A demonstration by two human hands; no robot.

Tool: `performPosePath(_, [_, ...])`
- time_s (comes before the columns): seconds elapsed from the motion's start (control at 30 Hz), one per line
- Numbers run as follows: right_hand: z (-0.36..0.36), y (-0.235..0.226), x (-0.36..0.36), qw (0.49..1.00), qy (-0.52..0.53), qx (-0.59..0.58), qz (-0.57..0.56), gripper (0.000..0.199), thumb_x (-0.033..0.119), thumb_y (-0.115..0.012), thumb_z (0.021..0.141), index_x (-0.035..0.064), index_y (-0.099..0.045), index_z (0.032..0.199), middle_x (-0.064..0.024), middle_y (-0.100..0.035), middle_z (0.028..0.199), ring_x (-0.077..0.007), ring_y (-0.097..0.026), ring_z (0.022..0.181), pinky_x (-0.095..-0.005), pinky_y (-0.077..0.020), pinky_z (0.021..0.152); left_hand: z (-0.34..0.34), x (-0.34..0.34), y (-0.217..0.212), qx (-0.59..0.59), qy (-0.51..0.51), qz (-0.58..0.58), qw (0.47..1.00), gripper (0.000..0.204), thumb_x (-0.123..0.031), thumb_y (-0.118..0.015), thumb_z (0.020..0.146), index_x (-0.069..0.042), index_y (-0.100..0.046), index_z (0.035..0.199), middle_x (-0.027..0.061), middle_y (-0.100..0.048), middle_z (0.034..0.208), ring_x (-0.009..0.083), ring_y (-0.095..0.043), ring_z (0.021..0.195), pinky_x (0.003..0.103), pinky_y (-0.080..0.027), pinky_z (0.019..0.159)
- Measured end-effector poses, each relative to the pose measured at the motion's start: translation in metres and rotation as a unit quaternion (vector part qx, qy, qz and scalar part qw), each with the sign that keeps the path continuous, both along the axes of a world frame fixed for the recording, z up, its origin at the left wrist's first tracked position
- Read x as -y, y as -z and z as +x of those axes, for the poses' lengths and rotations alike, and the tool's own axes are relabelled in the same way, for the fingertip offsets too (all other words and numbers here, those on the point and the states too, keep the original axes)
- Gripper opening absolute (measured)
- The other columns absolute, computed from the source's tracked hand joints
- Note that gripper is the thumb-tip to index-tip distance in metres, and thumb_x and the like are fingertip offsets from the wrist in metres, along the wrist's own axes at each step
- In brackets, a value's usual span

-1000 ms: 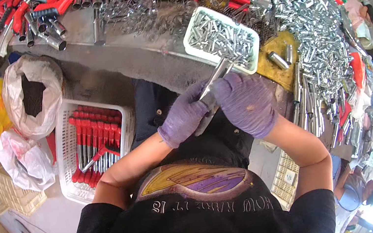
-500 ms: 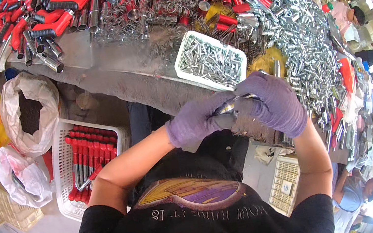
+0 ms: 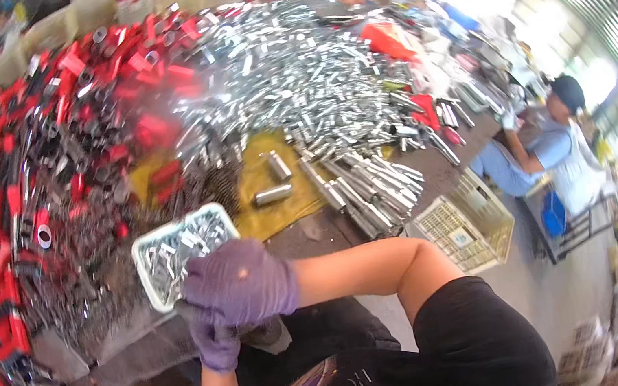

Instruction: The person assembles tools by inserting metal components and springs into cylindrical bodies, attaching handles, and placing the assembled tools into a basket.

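Note:
Both my hands wear purple knit gloves and meet at the table's front edge. My right hand (image 3: 242,283) is closed and lies over my left hand (image 3: 215,340), which is mostly covered. Whatever sits between the fingers is hidden. Right behind my hands stands a small white tray (image 3: 144,273) filled with short silvery metal pins (image 3: 185,252). To its right, two short metal tubes (image 3: 274,194) rest on a yellow cloth (image 3: 295,210).
A heap of shiny metal parts (image 3: 296,71) covers the table's far middle; red and black pieces (image 3: 0,272) and springs pile up leftward. Long metal tubes (image 3: 379,189) lie at the right edge. A beige crate (image 3: 490,235) and a seated person (image 3: 543,135) are beyond.
The view has swung to the right, so the tray and heaps appear farther left. My hands have come closer together, the right now covering much of the left.

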State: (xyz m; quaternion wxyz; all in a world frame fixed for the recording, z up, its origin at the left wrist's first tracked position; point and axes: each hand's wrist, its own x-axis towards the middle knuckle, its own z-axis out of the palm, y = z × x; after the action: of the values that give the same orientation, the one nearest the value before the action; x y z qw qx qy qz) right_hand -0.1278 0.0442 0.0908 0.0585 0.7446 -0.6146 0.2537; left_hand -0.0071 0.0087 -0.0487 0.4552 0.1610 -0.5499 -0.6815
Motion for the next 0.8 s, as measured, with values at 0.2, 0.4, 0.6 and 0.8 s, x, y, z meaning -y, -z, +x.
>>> performPosePath(0.2, [-0.005, 0.001, -0.003, 0.999, 0.032, 0.012, 0.008, 0.026, 0.035, -0.057, 0.079, 0.0095, -0.056, 0.079, -0.0109, -0.056, 0.074, -0.0306, -0.061, 0.059, -0.0425, -0.0464, 0.047, -0.009, 0.009, -0.023, 0.103, 0.013, -0.032, 0.994, 0.111, -0.076, -0.059, 0.065, 0.003, -0.018, 0.131, 0.0154, -0.047, 0.126, 0.0243, -0.049, 0.112, 0.036, -0.041, 0.092])
performPosePath(0.4, [-0.01, -0.007, 0.01, 0.996, -0.015, 0.037, 0.077, 0.025, 0.031, -0.054, 0.08, 0.0075, -0.061, 0.085, -0.0127, -0.062, 0.085, -0.0314, -0.064, 0.076, -0.0429, -0.0511, 0.062, -0.008, 0.014, -0.005, 0.07, -0.031, -0.017, 0.997, 0.093, -0.065, -0.057, 0.077, 0.0, -0.026, 0.136, 0.0118, -0.05, 0.121, 0.0179, -0.055, 0.098, 0.027, -0.048, 0.074])
performPosePath(0.6, [-0.064, -0.026, 0.101, 0.987, -0.01, 0.099, 0.123, 0.021, 0.028, -0.057, 0.082, 0.0082, -0.065, 0.081, -0.0101, -0.066, 0.079, -0.0298, -0.065, 0.076, -0.0402, -0.0522, 0.066, -0.009, 0.015, -0.027, 0.038, 0.077, 0.006, 0.996, 0.062, -0.059, -0.062, 0.078, -0.008, -0.047, 0.11, 0.0013, -0.054, 0.077, 0.0089, -0.051, 0.06, 0.022, -0.039, 0.051])
performPosePath(0.8, [-0.127, 0.069, 0.215, 0.938, 0.131, -0.218, 0.237, 0.021, 0.02, -0.063, 0.073, 0.012, -0.072, 0.09, -0.0076, -0.069, 0.093, -0.0275, -0.066, 0.086, -0.0413, -0.0526, 0.067, -0.014, 0.008, -0.029, 0.039, 0.072, 0.006, 0.997, 0.051, -0.053, -0.066, 0.079, -0.01, -0.047, 0.101, 0.0021, -0.054, 0.076, 0.0093, -0.05, 0.061, 0.023, -0.039, 0.052])
